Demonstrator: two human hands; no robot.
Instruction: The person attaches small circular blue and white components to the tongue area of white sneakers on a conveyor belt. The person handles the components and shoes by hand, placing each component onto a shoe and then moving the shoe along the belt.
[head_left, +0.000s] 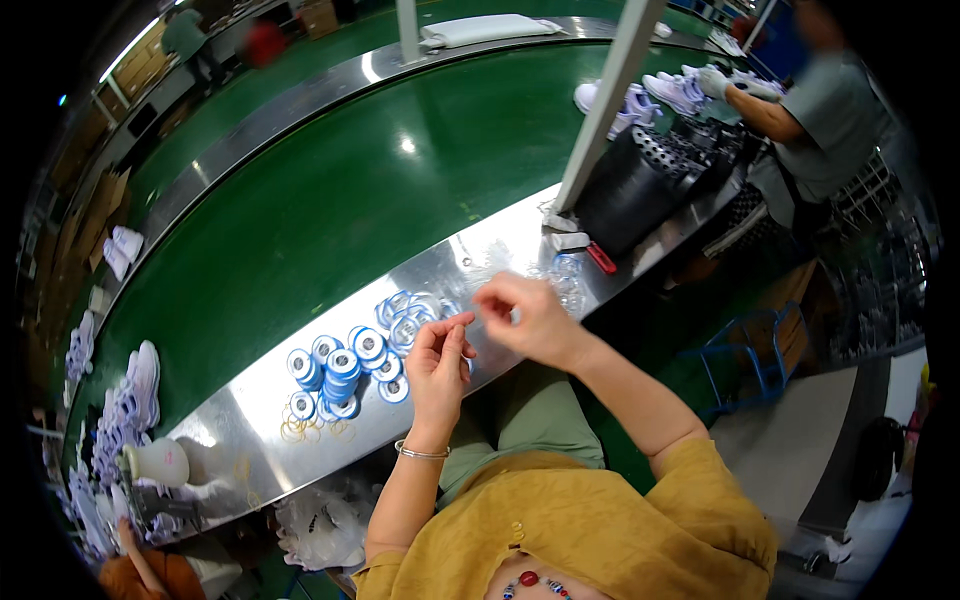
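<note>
the two hands meet just above the shiny metal surface point(250, 440). the left hand point(438, 362) has its fingers curled and pinches something very small between thumb and finger, too small to tell what it is. the right hand point(530, 318) is curled too, and its fingertips pinch at the same tiny thing, right by the left fingers. a thin bracelet point(420, 453) sits on the left wrist.

just beside the left hand lies a heap of little round blue and white tags point(345, 372) on the surface. near the heap, toward the person's left, lie some thin yellow rubber bands point(300, 430). past the right hand lie a few clear plastic bits point(565, 280) and a small red tool point(601, 258).

behind the surface runs a wide green belt point(330, 200). far off on the right, another person in a grey shirt point(835, 120) handles white shoes point(680, 90).
</note>
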